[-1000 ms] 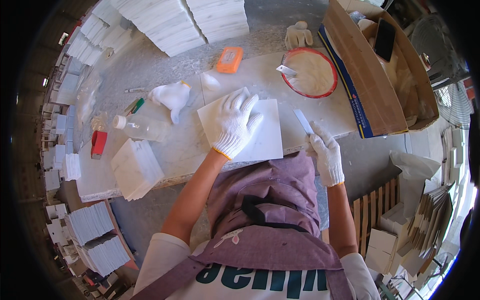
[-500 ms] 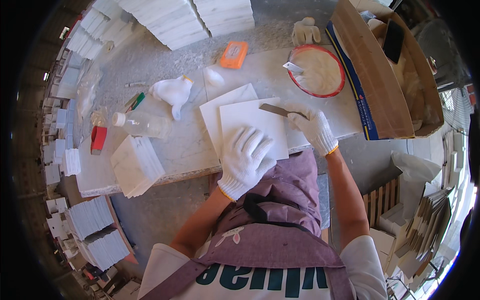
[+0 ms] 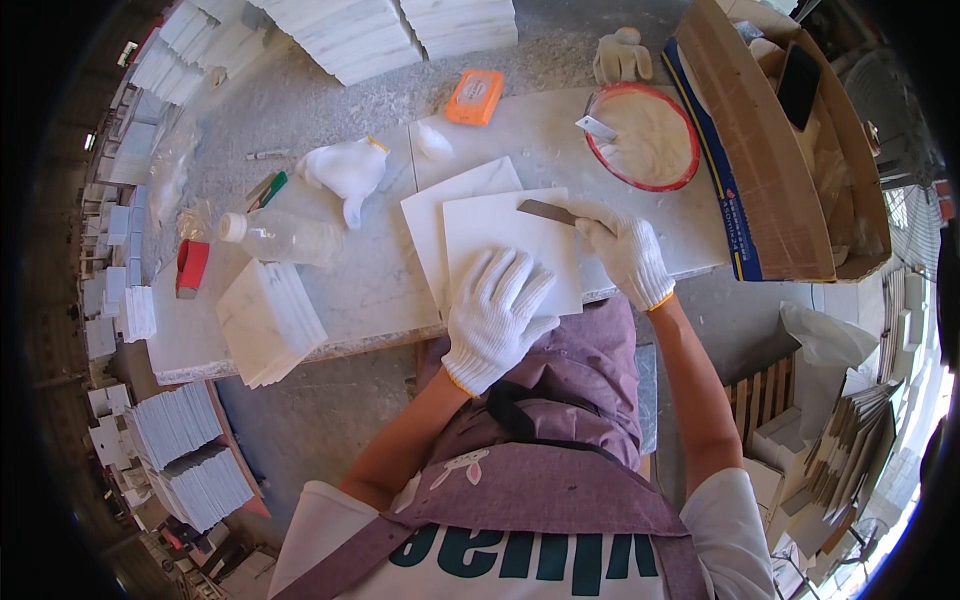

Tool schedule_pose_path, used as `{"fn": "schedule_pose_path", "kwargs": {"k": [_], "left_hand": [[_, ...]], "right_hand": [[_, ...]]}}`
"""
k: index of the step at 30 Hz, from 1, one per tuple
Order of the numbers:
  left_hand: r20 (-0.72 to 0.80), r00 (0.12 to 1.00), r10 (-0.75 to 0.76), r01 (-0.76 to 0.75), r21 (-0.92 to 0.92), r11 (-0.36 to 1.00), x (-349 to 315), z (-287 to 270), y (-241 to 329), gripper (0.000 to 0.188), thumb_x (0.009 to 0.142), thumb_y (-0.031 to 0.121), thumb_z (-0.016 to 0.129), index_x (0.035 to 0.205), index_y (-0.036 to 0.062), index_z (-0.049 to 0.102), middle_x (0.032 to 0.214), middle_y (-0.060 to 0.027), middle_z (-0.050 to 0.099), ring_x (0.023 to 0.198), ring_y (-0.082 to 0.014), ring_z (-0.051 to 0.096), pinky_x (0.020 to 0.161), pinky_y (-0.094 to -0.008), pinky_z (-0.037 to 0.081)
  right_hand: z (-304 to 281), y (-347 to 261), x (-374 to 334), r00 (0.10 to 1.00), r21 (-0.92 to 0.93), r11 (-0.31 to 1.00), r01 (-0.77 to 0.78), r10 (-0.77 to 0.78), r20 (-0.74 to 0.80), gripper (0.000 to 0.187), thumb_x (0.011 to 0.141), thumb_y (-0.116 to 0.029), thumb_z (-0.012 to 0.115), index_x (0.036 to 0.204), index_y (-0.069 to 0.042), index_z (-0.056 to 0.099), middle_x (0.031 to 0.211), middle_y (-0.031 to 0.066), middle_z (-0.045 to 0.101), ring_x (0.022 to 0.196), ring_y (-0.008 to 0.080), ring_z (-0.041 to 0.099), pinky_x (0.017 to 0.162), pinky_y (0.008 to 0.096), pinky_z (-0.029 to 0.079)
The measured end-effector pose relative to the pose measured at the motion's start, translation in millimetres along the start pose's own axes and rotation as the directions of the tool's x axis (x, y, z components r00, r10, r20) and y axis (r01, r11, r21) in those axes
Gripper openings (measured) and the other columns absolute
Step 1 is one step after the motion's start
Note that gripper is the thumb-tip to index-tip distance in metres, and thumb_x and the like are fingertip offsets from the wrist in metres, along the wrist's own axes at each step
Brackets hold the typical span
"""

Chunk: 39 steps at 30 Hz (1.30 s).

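My left hand (image 3: 498,315), in a white knitted glove with a yellow cuff, lies with fingers spread on the near part of a square white tile (image 3: 520,225). A second tile (image 3: 424,218) with grey veining lies partly beneath it, turned at an angle. My gloved right hand (image 3: 630,250) grips a narrow, flat grey metal blade (image 3: 546,210) beside the tile's right edge. The blade points left over the tile's far right corner; whether it touches the surface I cannot tell. A red-rimmed bowl (image 3: 690,170) of pale powder or paste holds another small blade (image 3: 597,127).
An open cardboard box (image 3: 745,150) with a phone (image 3: 798,85) stands at the right. Leftward on the table (image 3: 380,310) are a tile stack (image 3: 270,325), clear bottle (image 3: 290,240), crumpled white glove (image 3: 345,175) and red object (image 3: 192,268). An orange packet (image 3: 474,97) lies farther back.
The view has shifted slightly, so most things sit a little differently in the picture. My left hand stays on the tile and my right hand keeps hold of the blade.
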State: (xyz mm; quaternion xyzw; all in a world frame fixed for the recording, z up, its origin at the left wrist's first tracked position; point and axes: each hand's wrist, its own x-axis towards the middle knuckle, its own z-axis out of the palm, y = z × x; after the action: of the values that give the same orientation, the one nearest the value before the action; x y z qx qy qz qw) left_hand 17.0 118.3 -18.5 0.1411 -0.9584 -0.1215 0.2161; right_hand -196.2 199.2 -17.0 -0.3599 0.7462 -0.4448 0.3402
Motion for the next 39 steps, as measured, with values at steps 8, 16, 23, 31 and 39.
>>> {"fn": "schedule_pose_path", "kwargs": {"k": [8,16,23,31,39], "left_hand": [[-0.005,1.0,0.006,-0.006,0.01,1.0,1,-1,2,0.061,0.069,0.039,0.08,0.124,0.0146,0.066,0.129,-0.011,0.058,0.123,-0.0352,0.051,0.107,-0.0523,0.04],[-0.021,1.0,0.01,-0.01,0.014,1.0,1,0,2,0.06,0.07,0.039,0.08,0.123,0.0144,0.066,0.128,-0.0114,0.058,0.122,-0.0356,0.052,0.107,-0.0524,0.041],[-0.025,1.0,0.007,-0.007,0.015,1.0,0,0,1,0.06,0.07,0.039,0.079,0.124,0.0144,0.066,0.128,-0.0116,0.058,0.122,-0.0357,0.052,0.106,-0.0525,0.041],[-0.034,0.999,0.008,-0.007,0.017,1.0,1,0,2,0.061,0.07,0.038,0.08,0.124,0.015,0.066,0.128,-0.0114,0.058,0.122,-0.0356,0.053,0.106,-0.0527,0.042],[-0.045,0.999,0.007,-0.006,0.026,1.0,1,1,3,0.06,0.07,0.039,0.079,0.123,0.0157,0.066,0.128,-0.0103,0.058,0.122,-0.0349,0.053,0.105,-0.0513,0.042]], "right_hand": [[9,5,-4,0.996,0.005,0.999,0.037,-0.037,-0.082,0.031,0.093,-0.016,0.058,0.121,-0.008,0.069,0.086,0.0144,0.069,0.069,0.0192,0.06,0.071,0.0334,0.051],[11,2,-10,0.986,-0.068,0.993,0.097,-0.105,-0.132,0.029,0.094,-0.016,0.059,0.119,-0.007,0.068,0.094,0.0152,0.07,0.073,0.0229,0.064,0.072,0.0342,0.051],[11,0,-18,0.996,-0.131,0.991,0.018,-0.029,-0.087,0.031,0.095,-0.012,0.057,0.123,-0.001,0.066,0.098,0.0098,0.07,0.074,0.0136,0.061,0.069,0.0282,0.051],[11,-4,-26,0.992,-0.097,0.995,0.025,-0.037,-0.118,0.031,0.096,-0.012,0.057,0.123,-0.002,0.066,0.099,0.0092,0.07,0.074,0.0127,0.062,0.065,0.028,0.051],[14,10,-14,0.985,-0.133,0.987,0.086,-0.105,-0.14,0.029,0.094,-0.017,0.059,0.119,-0.007,0.068,0.096,0.0147,0.071,0.071,0.0242,0.066,0.07,0.0347,0.052]]}}
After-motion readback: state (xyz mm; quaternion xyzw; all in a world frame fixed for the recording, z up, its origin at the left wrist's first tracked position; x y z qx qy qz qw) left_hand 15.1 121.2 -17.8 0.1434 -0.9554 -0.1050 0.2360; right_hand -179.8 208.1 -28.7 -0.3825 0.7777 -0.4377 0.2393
